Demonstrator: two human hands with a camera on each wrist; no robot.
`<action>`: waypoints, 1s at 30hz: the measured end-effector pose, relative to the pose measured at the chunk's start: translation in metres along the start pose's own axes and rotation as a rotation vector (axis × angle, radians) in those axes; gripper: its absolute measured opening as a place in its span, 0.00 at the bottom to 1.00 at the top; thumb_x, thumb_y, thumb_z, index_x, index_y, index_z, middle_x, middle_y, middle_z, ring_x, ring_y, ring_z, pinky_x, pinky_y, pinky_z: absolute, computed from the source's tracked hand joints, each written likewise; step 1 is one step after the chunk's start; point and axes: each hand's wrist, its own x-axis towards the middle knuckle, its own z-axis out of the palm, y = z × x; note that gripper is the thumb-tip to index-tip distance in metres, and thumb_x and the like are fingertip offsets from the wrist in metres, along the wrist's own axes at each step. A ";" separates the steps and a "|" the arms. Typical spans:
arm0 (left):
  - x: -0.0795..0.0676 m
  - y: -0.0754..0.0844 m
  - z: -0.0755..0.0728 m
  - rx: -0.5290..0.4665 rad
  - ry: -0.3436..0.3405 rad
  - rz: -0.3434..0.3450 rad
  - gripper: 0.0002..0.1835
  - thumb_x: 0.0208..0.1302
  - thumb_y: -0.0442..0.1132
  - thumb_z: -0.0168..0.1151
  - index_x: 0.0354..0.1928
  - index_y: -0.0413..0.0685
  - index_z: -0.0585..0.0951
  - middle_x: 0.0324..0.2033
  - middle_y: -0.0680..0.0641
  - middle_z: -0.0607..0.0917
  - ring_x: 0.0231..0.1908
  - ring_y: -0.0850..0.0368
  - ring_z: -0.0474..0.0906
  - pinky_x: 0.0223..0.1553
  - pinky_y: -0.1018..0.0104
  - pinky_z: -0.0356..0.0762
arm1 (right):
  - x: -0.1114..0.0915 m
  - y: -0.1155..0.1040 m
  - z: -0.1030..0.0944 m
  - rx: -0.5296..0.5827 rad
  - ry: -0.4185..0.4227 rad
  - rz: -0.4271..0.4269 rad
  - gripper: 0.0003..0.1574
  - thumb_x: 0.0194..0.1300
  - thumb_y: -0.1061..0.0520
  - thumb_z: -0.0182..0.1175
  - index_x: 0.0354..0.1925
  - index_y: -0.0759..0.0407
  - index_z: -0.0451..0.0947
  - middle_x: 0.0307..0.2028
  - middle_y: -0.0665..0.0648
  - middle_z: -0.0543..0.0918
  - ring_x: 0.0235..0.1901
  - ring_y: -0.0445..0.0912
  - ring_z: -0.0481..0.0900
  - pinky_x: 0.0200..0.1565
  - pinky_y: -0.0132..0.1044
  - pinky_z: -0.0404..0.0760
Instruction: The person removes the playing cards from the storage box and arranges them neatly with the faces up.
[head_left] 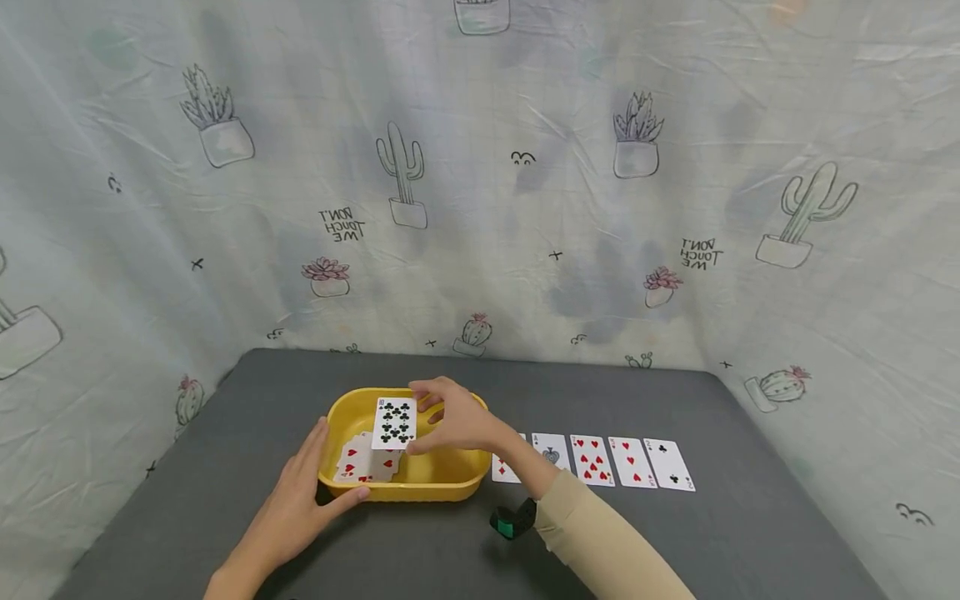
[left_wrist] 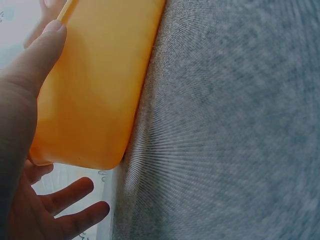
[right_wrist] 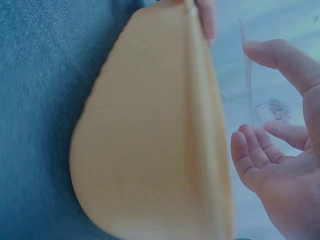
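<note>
A yellow plastic basin (head_left: 442, 492) stands on the grey table, and several face-up playing cards (head_left: 366, 461) lie loosely piled in its left part. My right hand (head_left: 459, 414) holds one playing card (head_left: 395, 423) with many clubs by its edges above the basin; the right wrist view shows this card (right_wrist: 248, 75) edge-on between thumb and fingers. At the basin's left end, my left hand (head_left: 295, 500) grips the corner. In the left wrist view its thumb (left_wrist: 50, 45) lies at the basin's rim, while two fingers stick out free beyond the end wall.
Right of the basin, several face-up cards lie in a row, among them an ace of spades (head_left: 551, 452), a red heart card (head_left: 592, 460) and a two of clubs (head_left: 670, 464). A black-and-green strap piece (head_left: 513, 520) is under the right wrist. A printed curtain (head_left: 480, 208) hangs behind the table.
</note>
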 end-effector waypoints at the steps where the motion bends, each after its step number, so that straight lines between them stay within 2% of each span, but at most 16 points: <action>1: 0.000 0.000 0.000 0.003 -0.001 -0.003 0.66 0.52 0.76 0.60 0.79 0.51 0.36 0.76 0.40 0.44 0.67 0.29 0.51 0.57 0.25 0.54 | -0.004 -0.002 -0.004 0.007 0.001 -0.007 0.54 0.48 0.53 0.80 0.70 0.57 0.66 0.53 0.50 0.73 0.51 0.42 0.75 0.50 0.34 0.78; 7: 0.000 0.000 -0.001 -0.004 0.000 -0.003 0.66 0.52 0.76 0.60 0.79 0.52 0.35 0.76 0.40 0.44 0.68 0.30 0.51 0.57 0.26 0.54 | -0.032 -0.007 -0.035 0.009 -0.002 -0.075 0.54 0.48 0.53 0.79 0.70 0.55 0.66 0.55 0.52 0.72 0.53 0.46 0.75 0.52 0.40 0.78; 13: 0.000 0.000 -0.003 -0.012 -0.008 0.004 0.65 0.53 0.74 0.61 0.78 0.57 0.33 0.76 0.40 0.44 0.68 0.30 0.50 0.57 0.26 0.54 | -0.077 0.003 -0.073 -0.058 0.020 -0.092 0.55 0.49 0.51 0.79 0.71 0.51 0.65 0.57 0.51 0.71 0.52 0.53 0.74 0.51 0.47 0.78; 20: -0.001 0.000 -0.005 -0.007 -0.003 0.004 0.65 0.53 0.75 0.61 0.79 0.52 0.36 0.76 0.41 0.44 0.68 0.30 0.51 0.56 0.25 0.56 | -0.139 0.025 -0.110 -0.130 0.066 -0.066 0.56 0.49 0.50 0.79 0.72 0.49 0.64 0.58 0.52 0.71 0.49 0.53 0.75 0.50 0.42 0.78; 24: 0.000 0.000 -0.004 -0.009 -0.003 0.004 0.65 0.53 0.75 0.61 0.79 0.53 0.36 0.76 0.41 0.43 0.68 0.30 0.51 0.56 0.25 0.56 | -0.176 0.040 -0.130 -0.094 0.090 -0.084 0.54 0.50 0.56 0.79 0.71 0.54 0.64 0.59 0.58 0.71 0.48 0.54 0.74 0.45 0.40 0.79; 30: -0.001 -0.002 -0.002 -0.021 -0.005 0.015 0.64 0.54 0.74 0.61 0.79 0.56 0.35 0.77 0.42 0.43 0.69 0.30 0.49 0.56 0.25 0.55 | -0.233 0.063 -0.157 -0.005 0.114 -0.035 0.53 0.49 0.65 0.77 0.70 0.61 0.64 0.58 0.67 0.70 0.48 0.52 0.74 0.44 0.40 0.78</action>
